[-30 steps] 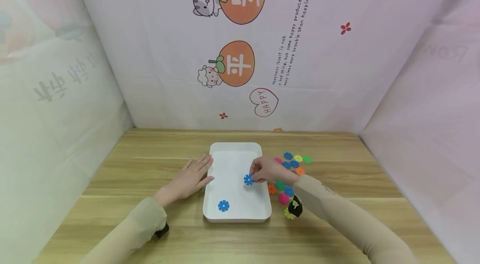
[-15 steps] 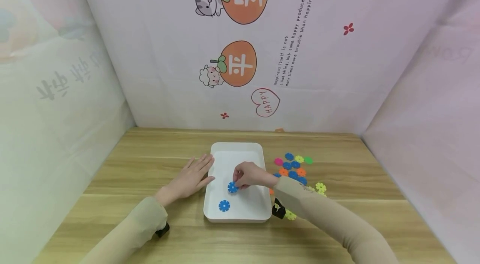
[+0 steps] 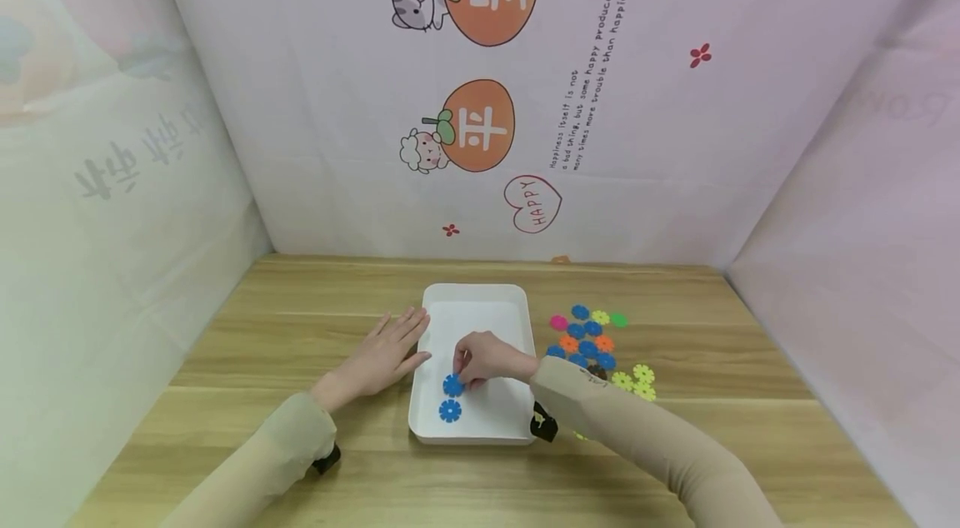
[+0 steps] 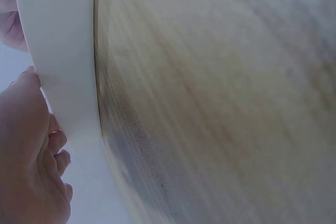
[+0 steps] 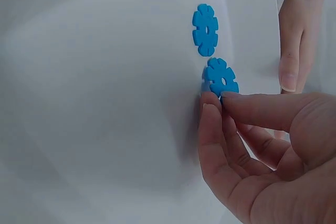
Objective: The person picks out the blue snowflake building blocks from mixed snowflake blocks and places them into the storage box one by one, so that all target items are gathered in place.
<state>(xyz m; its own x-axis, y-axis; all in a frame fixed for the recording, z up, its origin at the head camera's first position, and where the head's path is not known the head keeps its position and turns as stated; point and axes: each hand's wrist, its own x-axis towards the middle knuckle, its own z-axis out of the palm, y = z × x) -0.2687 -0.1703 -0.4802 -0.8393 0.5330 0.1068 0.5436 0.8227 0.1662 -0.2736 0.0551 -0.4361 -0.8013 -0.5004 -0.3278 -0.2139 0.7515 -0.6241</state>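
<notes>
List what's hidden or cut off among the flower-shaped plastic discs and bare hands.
Head view: most of a yellow plastic piece, behind the beige fabric right sleeve.
Right wrist view: lower edge of the pinched blue flower-shaped plastic disc, behind the right hand.
Left wrist view: part of the left hand, beyond the left edge.

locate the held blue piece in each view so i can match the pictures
Head: held blue piece is below and slightly left of centre, just above the other blue piece in the picture.
Left wrist: not in it.
Right wrist: right of and slightly above centre, just below the other blue piece.
Shared landmark: the white tray, in all three.
</notes>
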